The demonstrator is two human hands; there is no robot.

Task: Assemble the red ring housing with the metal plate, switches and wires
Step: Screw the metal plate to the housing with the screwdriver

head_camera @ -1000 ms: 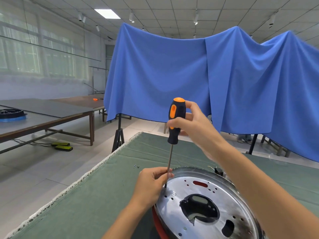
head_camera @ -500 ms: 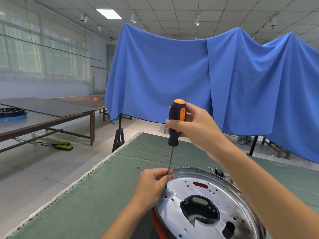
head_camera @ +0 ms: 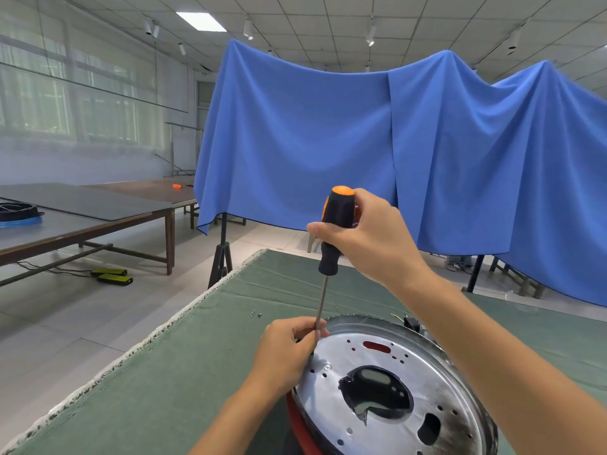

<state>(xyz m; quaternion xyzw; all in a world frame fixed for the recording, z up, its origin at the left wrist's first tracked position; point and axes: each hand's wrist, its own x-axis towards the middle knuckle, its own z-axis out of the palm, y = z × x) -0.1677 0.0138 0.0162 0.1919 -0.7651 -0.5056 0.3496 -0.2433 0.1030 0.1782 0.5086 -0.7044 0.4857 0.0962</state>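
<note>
Screwdriver (head_camera: 335, 231) tip hidden behind left hand (head_camera: 289, 349) fingers.

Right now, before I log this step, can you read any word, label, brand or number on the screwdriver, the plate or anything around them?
None can be read.
Black-and-orange screwdriver, gripped by the right hand: no marking shows on its handle.
Shiny round metal plate, near the left hand: only holes and cut-outs, no stamped text visible.
Blue draped cloth: plain.

The shiny round metal plate (head_camera: 397, 385) with many small holes lies flat just right of the left hand (head_camera: 285, 353), on top of the red ring housing (head_camera: 300, 428). Only a red edge of the housing shows, below that hand's wrist.
</note>
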